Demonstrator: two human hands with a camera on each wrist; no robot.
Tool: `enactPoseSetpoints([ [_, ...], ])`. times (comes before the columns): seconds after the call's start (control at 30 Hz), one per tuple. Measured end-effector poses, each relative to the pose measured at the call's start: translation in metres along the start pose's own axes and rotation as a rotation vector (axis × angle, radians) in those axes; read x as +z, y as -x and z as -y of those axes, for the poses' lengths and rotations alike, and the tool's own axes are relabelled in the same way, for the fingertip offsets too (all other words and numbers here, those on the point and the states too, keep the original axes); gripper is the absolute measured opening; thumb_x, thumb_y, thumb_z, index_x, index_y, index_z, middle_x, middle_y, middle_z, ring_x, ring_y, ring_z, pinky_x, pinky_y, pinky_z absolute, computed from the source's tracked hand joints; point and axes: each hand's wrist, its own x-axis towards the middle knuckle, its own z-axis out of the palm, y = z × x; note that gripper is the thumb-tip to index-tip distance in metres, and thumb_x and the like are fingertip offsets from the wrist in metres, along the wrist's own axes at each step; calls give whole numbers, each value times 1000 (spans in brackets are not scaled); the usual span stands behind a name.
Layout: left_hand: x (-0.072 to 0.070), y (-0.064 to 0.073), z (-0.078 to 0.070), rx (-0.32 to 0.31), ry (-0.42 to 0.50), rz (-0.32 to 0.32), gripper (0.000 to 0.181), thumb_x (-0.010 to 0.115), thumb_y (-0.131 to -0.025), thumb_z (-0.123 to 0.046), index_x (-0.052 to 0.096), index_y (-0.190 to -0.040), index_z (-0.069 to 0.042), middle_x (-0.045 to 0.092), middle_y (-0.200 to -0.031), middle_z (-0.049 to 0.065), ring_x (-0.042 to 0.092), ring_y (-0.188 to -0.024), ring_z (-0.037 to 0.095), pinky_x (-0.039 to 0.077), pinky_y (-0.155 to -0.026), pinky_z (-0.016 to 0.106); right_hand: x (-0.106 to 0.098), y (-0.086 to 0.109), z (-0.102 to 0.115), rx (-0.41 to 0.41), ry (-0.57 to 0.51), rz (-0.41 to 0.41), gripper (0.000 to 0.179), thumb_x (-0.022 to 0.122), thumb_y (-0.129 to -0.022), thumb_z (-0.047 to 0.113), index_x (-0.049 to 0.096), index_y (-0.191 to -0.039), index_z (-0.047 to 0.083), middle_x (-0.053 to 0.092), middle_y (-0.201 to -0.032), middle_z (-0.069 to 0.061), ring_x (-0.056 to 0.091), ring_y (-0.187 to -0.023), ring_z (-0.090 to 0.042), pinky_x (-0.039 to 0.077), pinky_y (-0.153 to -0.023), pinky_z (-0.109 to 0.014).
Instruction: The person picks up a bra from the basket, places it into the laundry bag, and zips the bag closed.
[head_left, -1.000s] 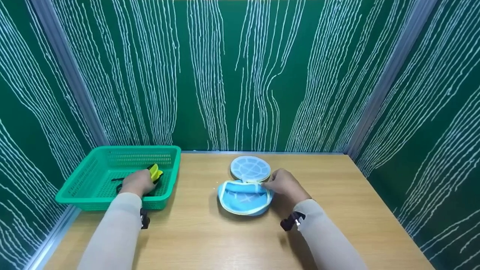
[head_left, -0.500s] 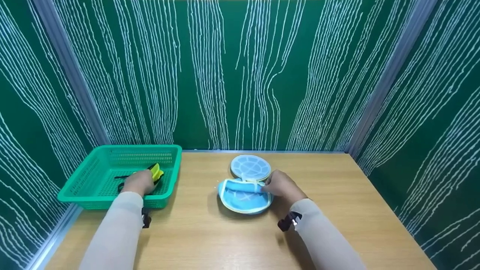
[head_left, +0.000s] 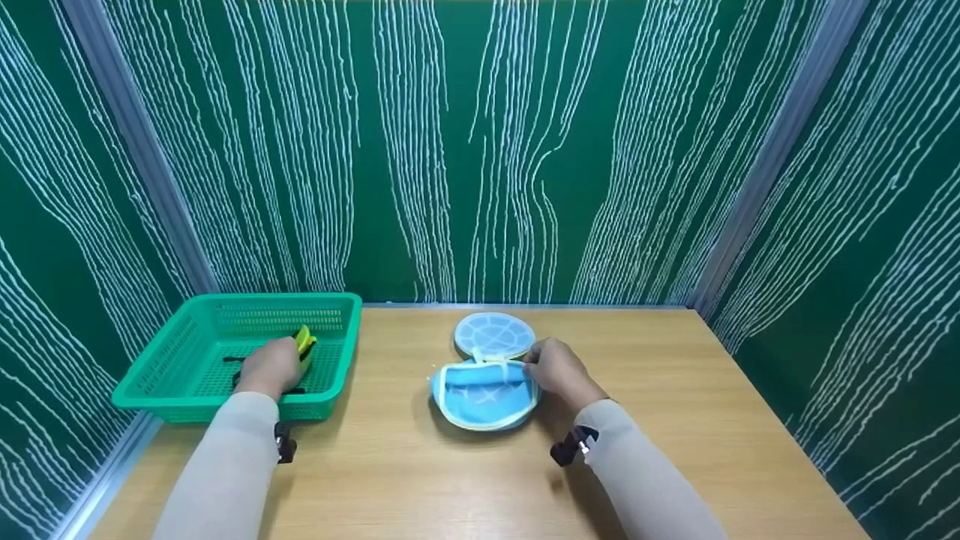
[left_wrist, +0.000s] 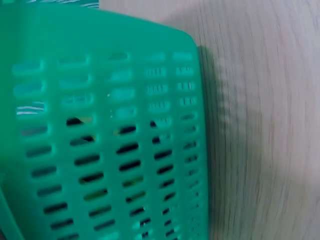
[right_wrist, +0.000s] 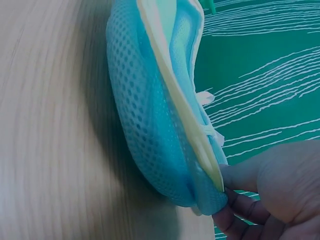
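Observation:
My left hand (head_left: 271, 365) reaches down into the green plastic basket (head_left: 345, 367) and grips a yellow-and-black object (head_left: 304, 341) of unclear kind. The back of the hand hides most of it, and in the left wrist view the perforated basket wall (left_wrist: 105, 150) blocks the hand. On the table, a round light-blue mesh pouch (head_left: 487, 405) lies with its mouth open and its round patterned lid (head_left: 495, 335) folded back. My right hand (head_left: 559, 369) pinches the pouch's right edge; in the right wrist view, thumb and fingers (right_wrist: 240, 177) close on the pale-yellow trimmed rim.
Black strap-like pieces (head_left: 234, 360) lie in the basket beside my left hand. The wooden table (head_left: 405, 480) is bounded at the back and sides by green panels (head_left: 465, 150) with white wavy lines and grey metal posts (head_left: 780, 150).
The yellow-and-black object has shifted and turned slightly with my left hand inside the basket. My right hand keeps its pinch while the pouch's mouth dips, then opens wider again.

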Motion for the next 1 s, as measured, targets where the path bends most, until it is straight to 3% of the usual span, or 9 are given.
enactPoseSetpoints([
  [0.13,-5,4,8,3,56,-47,11,59,-110,-4,68,-108,2,71,-98,21,62,-83,34,56,-78,53,2,-1,1,9,-9,4,9,75,-110,12,83,-106,13,75,-111,-8,68,-105,-27,60,-95,-41],
  [0.3,-14,6,11,1,132,-92,7,59,-105,-3,66,-105,0,70,-98,20,63,-85,33,56,-78,51,3,-3,3,-3,-10,2,8,75,-110,12,83,-107,13,76,-111,-8,69,-104,-27,60,-94,-41],
  [0.47,-26,7,3,16,230,-124,21,55,-109,-5,67,-124,3,74,-111,25,68,-94,35,58,-84,54,5,-5,5,-15,-16,-19,8,76,-109,12,84,-108,14,77,-111,-6,69,-104,-26,61,-93,-41],
  [0.53,-32,8,-4,27,256,-150,29,52,-114,-9,65,-136,4,75,-119,28,70,-101,37,60,-89,57,7,-6,5,-47,9,-36,8,77,-108,11,84,-106,13,78,-111,-6,69,-102,-25,61,-92,-41],
  [0.63,-39,11,-16,45,295,-194,33,51,-119,-17,63,-142,3,75,-126,29,72,-108,40,60,-95,61,8,-6,5,-85,38,-56,9,77,-107,11,85,-104,11,78,-109,-6,68,-99,-24,61,-89,-40],
  [1.0,-65,31,-81,187,365,-395,23,56,-119,-21,66,-126,-1,77,-123,26,72,-105,41,62,-97,63,10,-5,10,-48,20,-35,9,76,-109,13,85,-106,13,78,-110,-6,69,-98,-24,60,-85,-37],
])
